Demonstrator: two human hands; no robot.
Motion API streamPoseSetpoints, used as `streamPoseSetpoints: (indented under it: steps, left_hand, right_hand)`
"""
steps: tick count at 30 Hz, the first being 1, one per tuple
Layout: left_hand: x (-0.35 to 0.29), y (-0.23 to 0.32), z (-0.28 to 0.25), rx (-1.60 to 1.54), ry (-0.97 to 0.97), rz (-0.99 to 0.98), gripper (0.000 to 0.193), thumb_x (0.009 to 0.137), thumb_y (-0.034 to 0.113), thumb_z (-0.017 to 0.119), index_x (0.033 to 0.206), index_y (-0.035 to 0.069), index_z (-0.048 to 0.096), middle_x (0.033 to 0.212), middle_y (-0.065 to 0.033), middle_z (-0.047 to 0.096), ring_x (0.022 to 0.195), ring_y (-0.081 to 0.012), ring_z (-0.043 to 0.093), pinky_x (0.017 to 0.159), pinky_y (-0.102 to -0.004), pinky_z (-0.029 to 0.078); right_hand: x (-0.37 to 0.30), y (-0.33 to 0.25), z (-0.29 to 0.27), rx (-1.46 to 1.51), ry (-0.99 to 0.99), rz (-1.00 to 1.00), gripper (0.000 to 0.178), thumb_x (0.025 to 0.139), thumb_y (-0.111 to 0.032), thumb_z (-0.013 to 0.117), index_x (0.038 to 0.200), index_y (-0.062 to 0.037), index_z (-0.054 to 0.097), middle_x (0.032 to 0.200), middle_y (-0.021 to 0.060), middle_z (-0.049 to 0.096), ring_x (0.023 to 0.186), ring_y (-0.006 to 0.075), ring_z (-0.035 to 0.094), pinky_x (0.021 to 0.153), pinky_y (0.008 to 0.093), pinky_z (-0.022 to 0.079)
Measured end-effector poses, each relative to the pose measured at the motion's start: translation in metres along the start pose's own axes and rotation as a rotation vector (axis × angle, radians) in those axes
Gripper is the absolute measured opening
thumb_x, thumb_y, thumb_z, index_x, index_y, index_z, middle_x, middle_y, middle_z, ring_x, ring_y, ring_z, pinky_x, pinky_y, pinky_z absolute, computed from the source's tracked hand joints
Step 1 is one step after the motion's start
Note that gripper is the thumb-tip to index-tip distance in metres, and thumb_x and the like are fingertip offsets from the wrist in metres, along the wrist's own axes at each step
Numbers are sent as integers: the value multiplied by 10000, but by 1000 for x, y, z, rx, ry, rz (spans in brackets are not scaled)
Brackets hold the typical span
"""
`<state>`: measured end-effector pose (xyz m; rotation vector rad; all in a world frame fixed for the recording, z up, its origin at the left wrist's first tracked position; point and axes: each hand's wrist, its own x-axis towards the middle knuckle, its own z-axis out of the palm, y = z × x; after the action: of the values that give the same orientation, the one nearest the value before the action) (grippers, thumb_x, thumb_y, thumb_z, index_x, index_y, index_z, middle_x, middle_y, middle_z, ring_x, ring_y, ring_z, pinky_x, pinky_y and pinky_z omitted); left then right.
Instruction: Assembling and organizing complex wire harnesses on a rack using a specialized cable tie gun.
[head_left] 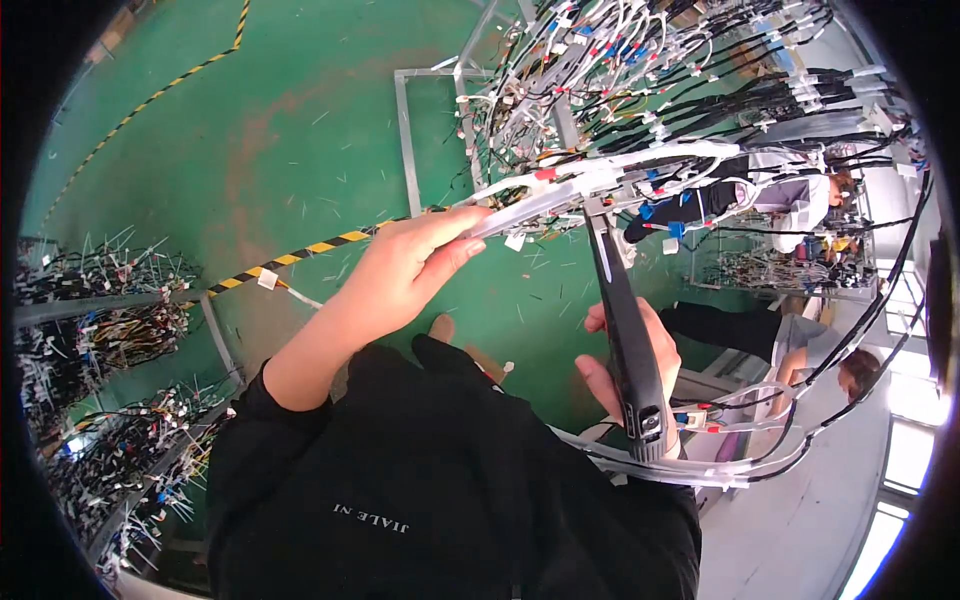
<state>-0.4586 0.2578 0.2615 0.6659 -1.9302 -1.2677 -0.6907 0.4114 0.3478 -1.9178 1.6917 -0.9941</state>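
Note:
My left hand [420, 262] pinches the near end of a wire bundle between thumb and fingers. White wires [640, 160] and a clear plastic sleeve [530, 205] run from there to the upper right, with a red tape mark on the white covering. My right hand [640, 350] is wrapped around a long black cable tie gun [628, 345], seen from above; its body hides the palm and part of the grip. The gun's metal nose [597, 207] meets the underside of the bundle.
Dense cable harnesses [590, 60] hang at the upper right, and more wire bundles [110, 340] lie on racks at the left. A metal frame [408, 140] stands ahead. Looped cables [720, 470] pass by my right forearm. Two other people [800, 195] are at the right.

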Motion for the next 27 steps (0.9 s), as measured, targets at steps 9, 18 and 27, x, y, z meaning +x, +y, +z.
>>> streamPoseSetpoints:
  steps: [9,18,27]
  left_hand:
    - [0,-5,6,-47,-15,34,318,971,66,636,1271,-37,618,1064,-165,714,875,-202,690,793,-332,544]
    - [17,-44,-12,-279,-713,-186,373,1007,260,611,1313,48,583,1012,-52,718,848,-111,614,755,-299,496]
    - [-79,-175,-4,-892,-1208,-723,594,884,56,591,1469,69,490,1485,-97,522,1324,-169,523,1094,-315,377]
  right_hand:
    - [-1,-5,-8,-143,-32,42,265,754,-31,813,940,27,633,769,89,606,639,214,593,602,308,479]
    - [-28,18,8,-163,40,-185,284,754,-82,818,937,12,622,832,131,619,701,273,615,641,360,503]
    - [-11,41,82,25,-163,-118,450,717,-110,803,1117,20,644,1343,192,483,1239,320,477,1019,389,440]
